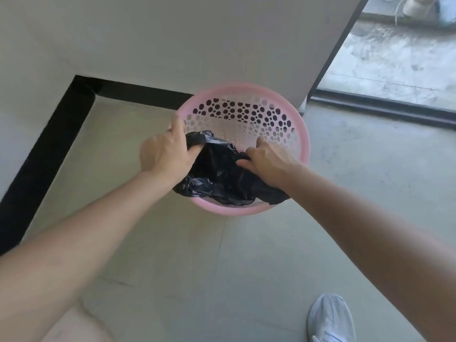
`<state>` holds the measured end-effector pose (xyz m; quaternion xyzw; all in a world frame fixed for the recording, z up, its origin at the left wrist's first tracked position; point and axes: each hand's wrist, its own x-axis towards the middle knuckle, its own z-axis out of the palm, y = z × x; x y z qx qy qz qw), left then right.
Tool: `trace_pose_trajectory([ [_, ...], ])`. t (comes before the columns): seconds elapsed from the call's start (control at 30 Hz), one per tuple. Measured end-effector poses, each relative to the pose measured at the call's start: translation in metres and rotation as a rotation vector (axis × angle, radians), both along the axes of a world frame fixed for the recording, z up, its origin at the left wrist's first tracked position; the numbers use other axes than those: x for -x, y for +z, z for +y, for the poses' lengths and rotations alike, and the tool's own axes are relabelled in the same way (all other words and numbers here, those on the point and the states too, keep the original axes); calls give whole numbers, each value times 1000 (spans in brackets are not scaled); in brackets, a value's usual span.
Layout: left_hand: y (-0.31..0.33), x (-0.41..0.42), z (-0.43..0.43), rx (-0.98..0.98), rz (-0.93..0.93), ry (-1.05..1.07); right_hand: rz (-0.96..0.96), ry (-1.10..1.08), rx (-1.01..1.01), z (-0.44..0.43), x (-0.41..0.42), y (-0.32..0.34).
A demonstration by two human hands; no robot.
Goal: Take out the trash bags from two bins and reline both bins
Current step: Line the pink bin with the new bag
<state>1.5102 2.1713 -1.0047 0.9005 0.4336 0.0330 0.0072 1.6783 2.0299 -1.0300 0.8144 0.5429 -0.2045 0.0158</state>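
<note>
A black trash bag (222,176) lies crumpled inside the pink perforated bin (302,134), draped over its near rim. The left hand (167,151) pinches the bag's edge at the bin's left rim, index finger extended. The right hand (267,159) has its fingers curled tight around bunched plastic. The bin stands on the grey floor (197,267) beside a white wall (172,45); a white shoe (330,319) shows nearby.
</note>
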Motion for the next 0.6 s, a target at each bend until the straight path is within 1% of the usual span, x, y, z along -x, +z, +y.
trace_pose_trajectory([
  [0.1, -9, 0, 9, 4, -88, -106, -217, -29, -167, -5, -11, -4],
  [0.13, -11, 2, 9, 27, -133, -152, -302, -70, -231, -10, -13, -4],
  [0.17, -12, 4, 6, 43, -147, -177, -348, -141, -275, -16, -12, -1],
  [0.2, -9, 7, 1, 44, -125, -171, -339, -230, -292, -23, -9, 5],
  [0.27, 2, 14, -12, 58, -60, -102, -247, -362, -237, -39, 2, 18],
  [0.33, 14, 18, -24, 110, -27, -104, -214, -374, -213, -53, 12, 30],
  [0.4, 21, 17, -26, 164, -1, -156, -179, -409, -253, -65, 17, 39],
  [0.47, 26, 13, -23, 173, 28, -189, -153, -464, -257, -72, 18, 43],
  [0.53, 31, 8, -23, 141, 45, -233, -177, -510, -182, -81, 17, 43],
  [0.6, 37, 6, -26, 141, 4, -274, -266, -512, -116, -90, 16, 48],
])
